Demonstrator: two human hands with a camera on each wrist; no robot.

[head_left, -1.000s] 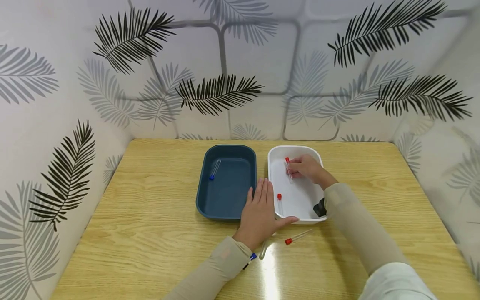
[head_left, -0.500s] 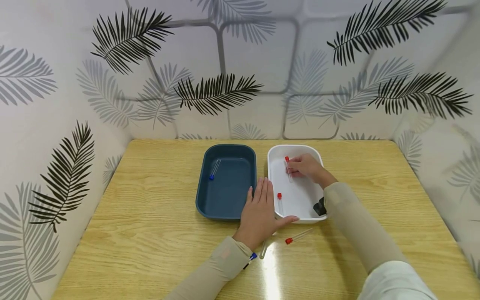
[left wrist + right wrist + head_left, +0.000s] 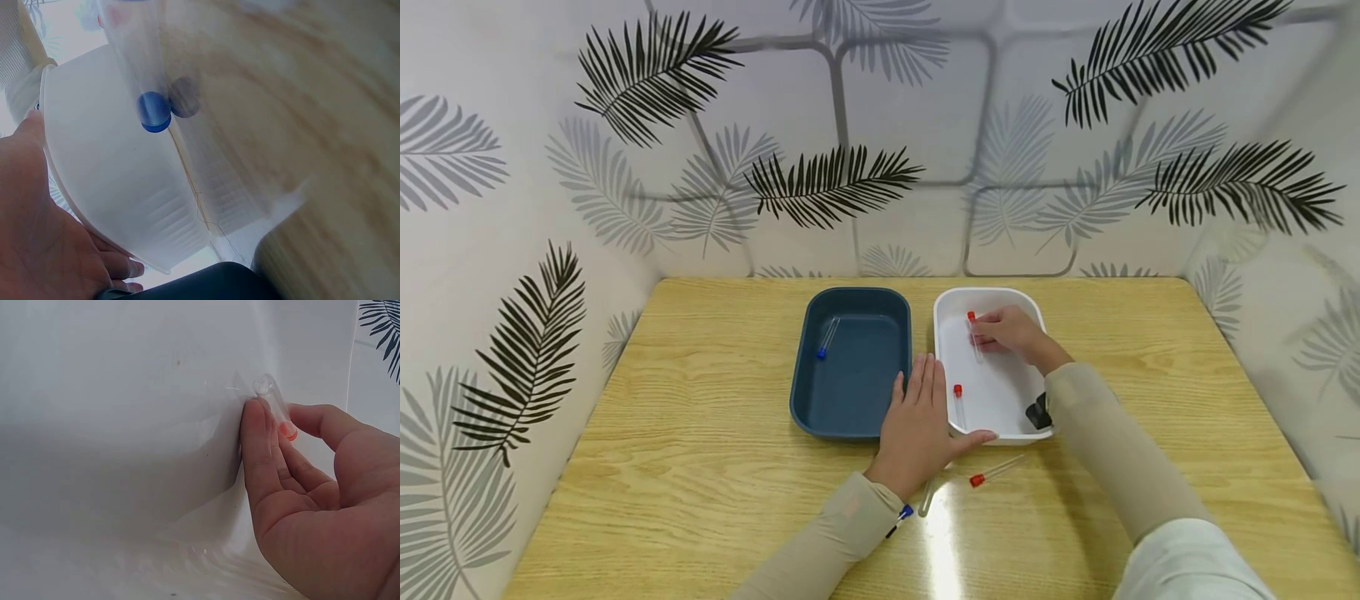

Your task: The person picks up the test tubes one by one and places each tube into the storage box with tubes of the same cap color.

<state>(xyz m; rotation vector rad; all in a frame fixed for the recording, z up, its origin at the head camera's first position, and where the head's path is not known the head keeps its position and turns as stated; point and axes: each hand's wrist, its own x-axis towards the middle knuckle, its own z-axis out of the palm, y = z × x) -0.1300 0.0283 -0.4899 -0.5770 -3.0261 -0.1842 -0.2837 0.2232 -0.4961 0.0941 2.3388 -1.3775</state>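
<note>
Clear tube [image 3: 927, 502] partly hidden (by left hand [image 3: 917, 429]), black object [image 3: 1036, 412] partly behind right sleeve [image 3: 1123, 458]

left sleeve [image 3: 859, 518] beige, creased; right sleeve [image 3: 1116, 450] also beige, whitish cloth [image 3: 1191, 565] higher up; black block [image 3: 1038, 413] at wrist end.

Clear tube [image 3: 275, 404], red cap [image 3: 972, 316] twd far end, pinched in R hand [image 3: 1013, 333], inside rounded-rect. white tray [image 3: 1000, 390]

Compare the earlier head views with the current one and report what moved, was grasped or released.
Nothing visibly moved, was grasped or released. The right hand still pinches a clear, red-capped tube inside the white, round-cornered tray; the left hand still touches that tray's side.
</note>
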